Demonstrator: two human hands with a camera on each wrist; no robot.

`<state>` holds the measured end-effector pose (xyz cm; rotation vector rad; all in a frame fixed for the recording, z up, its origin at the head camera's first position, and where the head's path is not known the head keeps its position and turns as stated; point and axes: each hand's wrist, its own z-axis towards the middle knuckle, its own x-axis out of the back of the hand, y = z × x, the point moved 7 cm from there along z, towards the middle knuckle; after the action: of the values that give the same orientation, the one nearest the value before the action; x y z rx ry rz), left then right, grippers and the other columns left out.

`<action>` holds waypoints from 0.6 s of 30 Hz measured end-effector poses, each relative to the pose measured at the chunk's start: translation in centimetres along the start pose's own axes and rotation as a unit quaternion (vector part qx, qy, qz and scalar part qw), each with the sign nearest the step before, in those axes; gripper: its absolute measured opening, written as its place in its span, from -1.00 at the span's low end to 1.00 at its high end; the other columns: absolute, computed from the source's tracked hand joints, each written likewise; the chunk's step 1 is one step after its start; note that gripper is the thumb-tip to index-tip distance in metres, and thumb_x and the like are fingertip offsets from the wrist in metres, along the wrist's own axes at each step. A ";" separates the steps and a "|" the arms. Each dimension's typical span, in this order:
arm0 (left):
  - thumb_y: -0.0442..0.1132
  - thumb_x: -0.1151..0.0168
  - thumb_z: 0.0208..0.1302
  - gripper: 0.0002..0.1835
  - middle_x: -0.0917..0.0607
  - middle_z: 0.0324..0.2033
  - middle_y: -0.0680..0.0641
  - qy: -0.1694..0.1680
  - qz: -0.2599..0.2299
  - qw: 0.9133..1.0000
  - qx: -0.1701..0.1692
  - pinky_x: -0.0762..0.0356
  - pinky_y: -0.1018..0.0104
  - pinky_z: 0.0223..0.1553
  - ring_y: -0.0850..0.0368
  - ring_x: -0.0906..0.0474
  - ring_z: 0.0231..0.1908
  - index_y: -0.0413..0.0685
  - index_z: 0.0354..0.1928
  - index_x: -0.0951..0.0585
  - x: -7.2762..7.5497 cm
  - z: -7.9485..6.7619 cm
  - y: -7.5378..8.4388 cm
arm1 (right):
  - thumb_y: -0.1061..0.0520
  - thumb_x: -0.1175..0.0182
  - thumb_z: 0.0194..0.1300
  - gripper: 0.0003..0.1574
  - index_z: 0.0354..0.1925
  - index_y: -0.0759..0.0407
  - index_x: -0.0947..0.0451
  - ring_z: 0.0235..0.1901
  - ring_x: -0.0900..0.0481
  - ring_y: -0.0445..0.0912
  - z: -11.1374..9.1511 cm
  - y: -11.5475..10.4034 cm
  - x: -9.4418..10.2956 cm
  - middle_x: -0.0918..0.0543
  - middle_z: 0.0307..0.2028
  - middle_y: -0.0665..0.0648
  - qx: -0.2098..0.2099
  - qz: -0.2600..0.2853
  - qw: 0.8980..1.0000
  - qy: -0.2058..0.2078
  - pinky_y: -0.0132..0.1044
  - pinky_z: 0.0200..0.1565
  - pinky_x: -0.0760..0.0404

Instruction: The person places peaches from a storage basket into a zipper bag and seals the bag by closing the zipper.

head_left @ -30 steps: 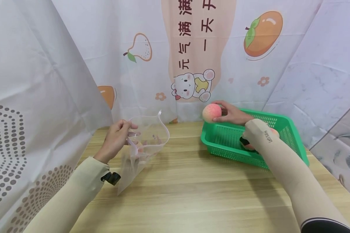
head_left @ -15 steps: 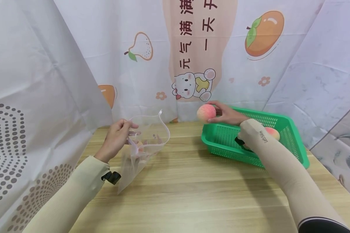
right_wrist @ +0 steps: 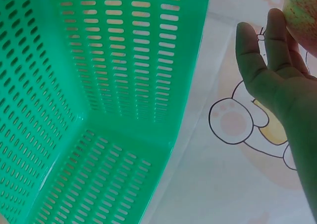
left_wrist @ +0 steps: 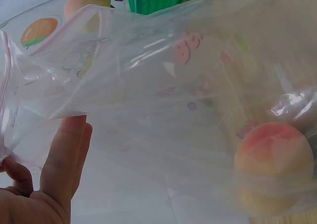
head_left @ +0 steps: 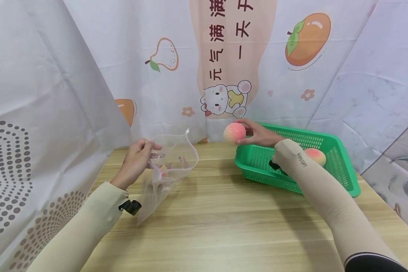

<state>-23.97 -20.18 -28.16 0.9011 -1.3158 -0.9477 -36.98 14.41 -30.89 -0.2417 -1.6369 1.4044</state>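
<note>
My left hand (head_left: 136,160) pinches the rim of a clear zip bag (head_left: 176,151), whose mouth gapes toward the right. Through the film in the left wrist view, a peach (left_wrist: 273,167) shows low in the bag. My right hand (head_left: 260,134) grips another pink and yellow peach (head_left: 234,133) in the air, just past the left end of a green basket (head_left: 268,183). Only part of that held peach (right_wrist: 304,21) appears in the right wrist view. One more peach (head_left: 315,156) lies in the basket, partly behind my right forearm.
Everything rests on a wooden table (head_left: 217,234). A printed white curtain (head_left: 176,94) hangs along its back, and more sheeting (head_left: 37,94) hangs at the left. Bare tabletop lies between the bag and the basket.
My right hand has carried the peach leftward, out beyond the basket's left end. The peach in the basket shows more fully now. The left hand and bag have stayed nearly still.
</note>
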 end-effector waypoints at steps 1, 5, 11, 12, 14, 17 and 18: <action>-0.02 0.23 0.60 -0.58 -0.53 0.19 -0.27 0.000 0.000 1.000 0.000 -0.73 0.20 -0.25 -0.07 -0.69 -0.02 -0.27 -0.23 -0.36 0.0 0.0 0.0 | 0.14 -0.35 0.28 -0.04 0.48 0.12 -0.07 0.28 -0.40 0.23 0.1 -0.1 -0.1 -0.38 0.32 0.27 0.000 0.001 1.000 -0.002 0.18 0.22 -0.47; -0.02 0.23 0.60 -0.58 -0.53 0.19 -0.28 0.000 0.002 1.000 -0.001 -0.73 0.19 -0.25 -0.09 -0.68 -0.01 -0.27 -0.23 -0.37 0.0 0.0 -0.1 | 0.14 -0.35 0.28 -0.05 0.48 0.08 -0.09 0.27 -0.41 0.23 0.3 -0.3 -0.6 -0.39 0.31 0.25 0.000 0.005 1.000 -0.006 0.17 0.20 -0.50; -0.02 0.23 0.60 -0.58 -0.52 0.20 -0.29 0.000 0.001 1.000 -0.001 -0.73 0.18 -0.24 -0.06 -0.68 0.01 -0.27 -0.25 -0.35 0.0 0.1 -0.2 | 0.08 -0.37 0.27 -0.04 0.47 0.07 -0.09 0.29 -0.38 0.23 0.8 -0.7 -1.2 -0.39 0.32 0.24 0.006 0.005 1.000 -0.012 0.13 0.17 -0.54; -0.03 0.23 0.60 -0.59 -0.52 0.20 -0.30 0.000 0.000 1.000 -0.001 -0.73 0.18 -0.24 -0.06 -0.68 0.01 -0.27 -0.25 -0.35 -0.1 0.1 -0.2 | 0.07 -0.38 0.27 -0.03 0.47 0.06 -0.08 0.29 -0.39 0.23 0.9 -0.8 -1.3 -0.40 0.31 0.24 0.007 0.004 1.000 -0.013 0.12 0.16 -0.55; -0.03 0.24 0.60 -0.59 -0.52 0.19 -0.29 0.000 0.001 1.000 -0.001 -0.73 0.18 -0.24 -0.05 -0.68 0.00 -0.27 -0.25 -0.35 -0.1 0.1 -0.2 | 0.05 -0.39 0.25 -0.02 0.47 0.04 -0.09 0.27 -0.41 0.22 1.1 -0.9 -1.5 -0.40 0.31 0.22 0.004 0.005 1.000 -0.013 0.11 0.14 -0.56; -0.04 0.24 0.59 -0.59 -0.53 0.18 -0.27 0.000 0.002 1.000 -0.002 -0.73 0.19 -0.24 -0.05 -0.68 0.00 -0.28 -0.25 -0.36 -0.1 0.1 -0.2 | 0.05 -0.40 0.24 -0.01 0.47 0.02 -0.09 0.26 -0.42 0.21 1.2 -1.1 -1.9 -0.40 0.31 0.22 0.000 0.006 1.000 -0.013 0.11 0.13 -0.57; -0.04 0.24 0.59 -0.59 -0.54 0.18 -0.26 0.001 0.003 1.000 -0.003 -0.73 0.19 -0.24 -0.05 -0.68 -0.01 -0.28 -0.24 -0.36 -0.1 0.1 -0.2 | 0.07 -0.40 0.25 -0.01 0.47 0.02 -0.08 0.26 -0.42 0.22 1.3 -1.1 -2.0 -0.40 0.32 0.22 -0.001 0.008 1.000 -0.015 0.11 0.13 -0.57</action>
<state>-24.06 -20.21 -28.39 0.8928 -1.3133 -0.9450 -36.40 11.90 -30.80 -0.2362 -1.6635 1.4245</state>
